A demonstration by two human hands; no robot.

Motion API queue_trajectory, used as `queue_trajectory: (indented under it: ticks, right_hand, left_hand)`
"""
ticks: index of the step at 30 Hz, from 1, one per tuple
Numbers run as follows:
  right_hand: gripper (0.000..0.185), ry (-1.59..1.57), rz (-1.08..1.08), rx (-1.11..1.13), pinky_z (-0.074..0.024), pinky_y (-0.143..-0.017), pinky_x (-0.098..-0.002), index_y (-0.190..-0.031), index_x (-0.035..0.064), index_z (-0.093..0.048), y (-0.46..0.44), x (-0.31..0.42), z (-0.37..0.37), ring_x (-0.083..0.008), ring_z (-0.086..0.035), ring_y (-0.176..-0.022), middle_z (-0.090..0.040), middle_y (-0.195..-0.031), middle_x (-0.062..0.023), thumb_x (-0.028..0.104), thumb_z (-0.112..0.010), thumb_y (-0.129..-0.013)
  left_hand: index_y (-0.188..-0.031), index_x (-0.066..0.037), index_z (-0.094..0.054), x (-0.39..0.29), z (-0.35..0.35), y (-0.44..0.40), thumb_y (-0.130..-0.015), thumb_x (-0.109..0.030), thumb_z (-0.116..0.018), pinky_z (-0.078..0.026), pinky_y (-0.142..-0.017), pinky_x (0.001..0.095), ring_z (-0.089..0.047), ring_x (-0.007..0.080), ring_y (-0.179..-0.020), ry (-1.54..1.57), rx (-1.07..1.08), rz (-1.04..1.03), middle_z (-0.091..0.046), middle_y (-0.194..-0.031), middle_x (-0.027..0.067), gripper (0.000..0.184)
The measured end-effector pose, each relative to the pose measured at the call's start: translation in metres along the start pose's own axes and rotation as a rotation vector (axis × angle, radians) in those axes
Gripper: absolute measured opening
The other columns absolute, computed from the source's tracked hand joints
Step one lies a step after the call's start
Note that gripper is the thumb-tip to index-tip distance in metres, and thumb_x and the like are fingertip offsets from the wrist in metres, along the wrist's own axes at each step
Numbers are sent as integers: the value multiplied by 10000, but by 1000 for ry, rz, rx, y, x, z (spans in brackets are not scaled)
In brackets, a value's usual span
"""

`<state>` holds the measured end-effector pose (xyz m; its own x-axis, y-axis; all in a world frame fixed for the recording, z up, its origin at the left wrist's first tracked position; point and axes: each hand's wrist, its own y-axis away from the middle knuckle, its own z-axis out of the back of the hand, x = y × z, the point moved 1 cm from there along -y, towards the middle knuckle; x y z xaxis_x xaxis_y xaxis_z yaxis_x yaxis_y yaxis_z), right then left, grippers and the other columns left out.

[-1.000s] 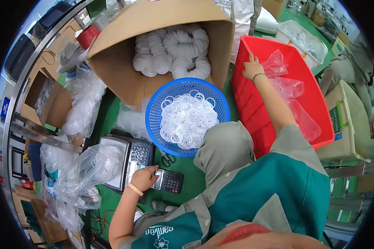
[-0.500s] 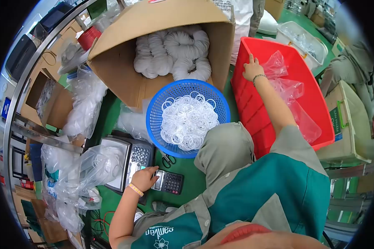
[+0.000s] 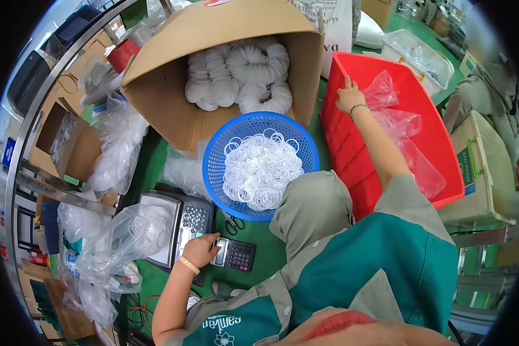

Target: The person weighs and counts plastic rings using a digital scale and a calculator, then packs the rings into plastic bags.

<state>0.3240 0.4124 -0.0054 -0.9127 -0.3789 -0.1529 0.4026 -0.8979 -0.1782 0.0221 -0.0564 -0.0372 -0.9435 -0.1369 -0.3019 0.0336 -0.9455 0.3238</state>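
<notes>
My left hand lies at the near edge of an electronic scale, its fingers stretched out and touching the end of a calculator. A clear plastic bag with white rings rests on the scale's plate. My right hand is open, fingers apart, over the left side of a red bin; whether it touches the wall I cannot tell. Clear plastic bags lie inside the bin. Between my hands stands a blue basket holding a heap of clear rings.
Behind the basket, a cardboard box lies open towards me with strung white rings inside. Scissors lie on the green floor beside the calculator. Stuffed plastic bags and a metal frame stand left. A white tub is behind the bin.
The view has shifted very slightly. Both hands stay in nearly the same places, and at the back the white sack shows more of its printed side.
</notes>
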Motion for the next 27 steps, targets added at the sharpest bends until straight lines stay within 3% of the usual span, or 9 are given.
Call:
queue_trajectory:
  ticks: [27]
  right_hand:
    - [321, -32, -5, -4, -423, -865, -400, -988, 99, -587, 0, 0, 2, -401, -319, -1180, -220, -1337, -228, 245, -564, -702]
  left_hand:
    - [-1091, -55, -508, -2, 5, -1, -746, -239, -556, -448, -737, 374, -556, 308, -855, 24, 21, 32, -574, -969, 161, 394]
